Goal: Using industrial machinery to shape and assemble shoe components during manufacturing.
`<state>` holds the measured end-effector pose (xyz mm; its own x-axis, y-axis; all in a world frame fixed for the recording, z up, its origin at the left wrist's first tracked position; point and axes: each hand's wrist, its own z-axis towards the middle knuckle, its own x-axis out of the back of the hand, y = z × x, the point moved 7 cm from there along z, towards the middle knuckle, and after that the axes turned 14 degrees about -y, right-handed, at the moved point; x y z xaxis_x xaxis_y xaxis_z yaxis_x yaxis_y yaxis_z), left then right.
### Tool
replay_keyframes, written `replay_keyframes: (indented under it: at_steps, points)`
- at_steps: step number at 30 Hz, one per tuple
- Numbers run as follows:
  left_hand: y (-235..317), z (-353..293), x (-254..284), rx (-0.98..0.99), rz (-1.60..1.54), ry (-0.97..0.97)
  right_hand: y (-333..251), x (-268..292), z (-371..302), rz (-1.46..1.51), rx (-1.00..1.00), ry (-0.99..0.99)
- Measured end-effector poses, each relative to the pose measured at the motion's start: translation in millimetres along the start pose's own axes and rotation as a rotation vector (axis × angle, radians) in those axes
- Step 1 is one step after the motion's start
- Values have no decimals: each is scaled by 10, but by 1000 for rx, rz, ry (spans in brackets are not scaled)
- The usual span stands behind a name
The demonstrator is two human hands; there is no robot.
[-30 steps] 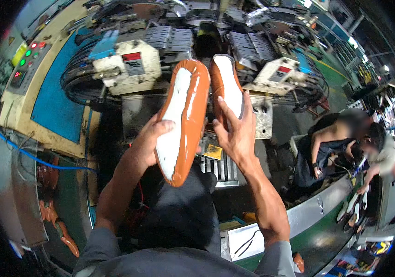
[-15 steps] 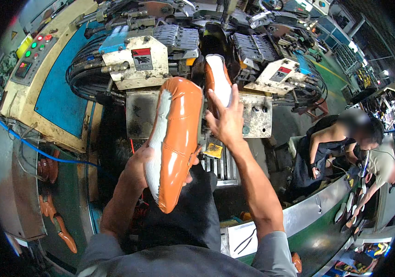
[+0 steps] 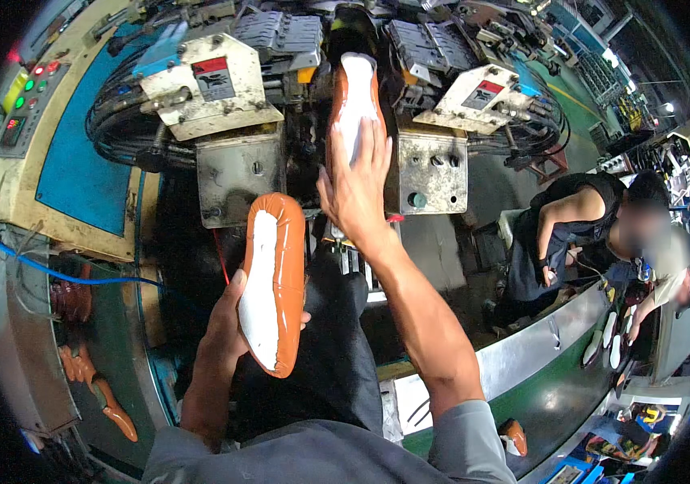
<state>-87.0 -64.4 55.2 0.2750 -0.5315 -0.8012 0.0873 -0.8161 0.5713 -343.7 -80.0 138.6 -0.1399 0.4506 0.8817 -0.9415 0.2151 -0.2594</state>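
Observation:
My left hand (image 3: pixel 225 323) is wrapped round an orange-brown leather shoe upper (image 3: pixel 289 266), glossy, with a white underside facing up. Its thumb presses the white edge, and fingertips show on the far side. A second orange-brown shoe upper (image 3: pixel 357 89), also white underside up, lies lengthwise in the middle of the machine. On its nearer part rests my right hand (image 3: pixel 363 189), fingers stretched along the white surface and thumb apart to the left. That hand hides the near end of the second upper.
White machine blocks (image 3: pixel 217 89) with hoses flank the second upper. A control panel (image 3: pixel 29 105) with lit buttons stands at far left. A blue hose (image 3: pixel 79 277) crosses the left side. Two people work at right, beside a metal-edged bench (image 3: pixel 534 355). More shoe parts (image 3: pixel 111 407) lie at lower left.
The shoe upper in my left hand has come lower and turned, showing more white underside. My right hand has shifted onto the second upper's white surface. The whole view has shifted.

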Motion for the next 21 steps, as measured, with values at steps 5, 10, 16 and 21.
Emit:
replay_keyframes:
  at_steps: [5,10,16,21]
  points:
    - [-111,204,94,76,-70,-14,229,-68,690,-54,-1,35]
    - [-144,541,203,92,-37,121,512,-108,1241,-145,27,112]
    - [-277,814,419,210,-215,54,447,-41,1407,-98,44,143]
    - [-324,987,450,133,-94,97,388,113,1396,-95,80,253]
